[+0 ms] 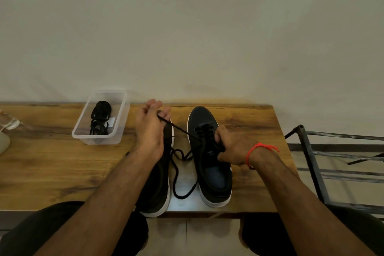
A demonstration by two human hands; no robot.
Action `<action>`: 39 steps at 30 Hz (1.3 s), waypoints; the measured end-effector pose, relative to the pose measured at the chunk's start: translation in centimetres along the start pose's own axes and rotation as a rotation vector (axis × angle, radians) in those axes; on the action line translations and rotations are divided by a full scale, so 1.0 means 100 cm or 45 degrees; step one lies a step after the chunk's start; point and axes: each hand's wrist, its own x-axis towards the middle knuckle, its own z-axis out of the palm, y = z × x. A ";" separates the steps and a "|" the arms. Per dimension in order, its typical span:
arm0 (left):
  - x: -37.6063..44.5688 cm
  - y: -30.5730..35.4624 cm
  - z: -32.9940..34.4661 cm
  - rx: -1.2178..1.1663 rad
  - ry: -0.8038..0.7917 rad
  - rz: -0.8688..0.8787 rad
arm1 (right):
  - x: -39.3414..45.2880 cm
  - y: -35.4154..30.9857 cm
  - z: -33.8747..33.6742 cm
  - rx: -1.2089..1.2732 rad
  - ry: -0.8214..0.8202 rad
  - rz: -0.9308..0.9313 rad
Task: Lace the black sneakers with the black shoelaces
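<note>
Wooden counter (pixel 52 172) against a pale wall. Two black sneakers near its front edge: right sneaker (pixel 209 158) in full view, left sneaker (pixel 158 189) partly under the left forearm. Clear tub (pixel 119 118) far left holds a bundled spare lace (pixel 99 119). Right hand (pixel 232 147) clenched on the right sneaker's tongue area. Left hand (pixel 149 127), fingers pinching the black shoelace (pixel 176 128), drawn taut from the eyelets; slack loops between the shoes.

- Black fabric sneakers (pixel 209 151) with white soles
- Black cord shoelace (pixel 180 172)
- Brown wood-grain worktop (pixel 52 168) with dark streaks
- Clear plastic box (pixel 99 138) at its far edge
- Orange thread wristband (pixel 256 148)
</note>
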 end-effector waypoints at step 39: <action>-0.005 -0.005 0.000 0.300 -0.348 0.212 | -0.004 -0.031 0.000 0.311 0.442 -0.302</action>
